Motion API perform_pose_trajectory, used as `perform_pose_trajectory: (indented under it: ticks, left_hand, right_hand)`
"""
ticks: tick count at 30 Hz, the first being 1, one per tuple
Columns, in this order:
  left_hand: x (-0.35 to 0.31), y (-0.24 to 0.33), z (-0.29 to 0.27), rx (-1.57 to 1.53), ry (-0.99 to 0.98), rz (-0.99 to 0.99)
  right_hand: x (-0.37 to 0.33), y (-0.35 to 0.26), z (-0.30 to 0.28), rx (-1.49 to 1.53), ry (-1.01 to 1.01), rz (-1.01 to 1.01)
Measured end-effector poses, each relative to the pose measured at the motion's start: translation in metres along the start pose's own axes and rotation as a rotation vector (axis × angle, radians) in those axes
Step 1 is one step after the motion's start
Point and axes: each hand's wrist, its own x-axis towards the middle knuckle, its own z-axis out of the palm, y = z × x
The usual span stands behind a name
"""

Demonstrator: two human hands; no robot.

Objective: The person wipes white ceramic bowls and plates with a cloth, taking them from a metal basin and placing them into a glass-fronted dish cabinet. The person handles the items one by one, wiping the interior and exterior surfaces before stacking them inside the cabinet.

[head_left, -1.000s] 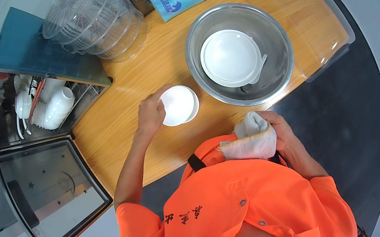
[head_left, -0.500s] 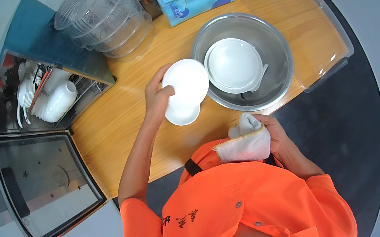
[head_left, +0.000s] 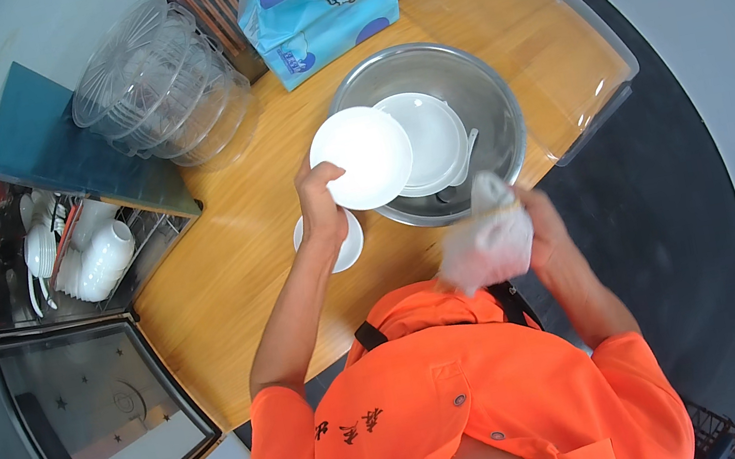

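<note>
White plate point(head_left: 370, 158) in our left hand point(head_left: 320, 196), raised above the wooden table point(head_left: 226, 294) at the near left side of a steel basin point(head_left: 494, 99), its round face tipped up toward us. We clamp it by its left edge: the thumb lies across the visible face just inside the rim, while the fingers go underneath, out of sight. From overhead, its right edge covers part of the basin's lip and of a white dish point(head_left: 431, 130) lying inside; whether plate and basin touch, we cannot tell.

Our right hand point(head_left: 540, 221) is closed around a bunched white cloth point(head_left: 491, 249), blurred in the frame and well apart from the plate, near our orange shirt point(head_left: 394, 382). Below our left wrist, a smaller white dish point(head_left: 351, 244) sits on the tabletop, partly hidden by the hand.

The plate looks to us like glazed ceramic or something similar: rigid, fairly light, easily managed one-handed. We judge its smooth surface likely to slip, more so if damp, and a knock against the steel rim could chip it. The edge offers the best hold, thumb above and fingers spread well beneath, leaving most of the face free; a second hold at the opposite rim would steady it. The cloth, by contrast, appears soft and limp, and we can squeeze it anywhere without harm.
</note>
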Motion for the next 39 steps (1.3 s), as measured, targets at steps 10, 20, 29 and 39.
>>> perform_pose_trajectory:
  ticks: [10,20,29,39]
  left_hand:
    - [-0.031,-0.027,-0.009,-0.761,-0.180,-0.229]
    - [-0.030,-0.019,-0.024,-0.168,-0.088,0.216]
    - [-0.036,-0.013,-0.034,-0.433,-0.025,-0.013]
    - [-0.047,-0.006,-0.014,-0.506,-0.011,-0.006]
  right_hand:
    - [0.059,0.024,0.140,-1.948,-0.577,-1.465]
    - [0.110,0.079,0.120,-2.083,-0.496,-1.020]
    - [0.119,0.088,0.119,-2.535,-0.596,-1.332]
    - [0.118,0.090,0.123,-2.014,-0.375,-1.576]
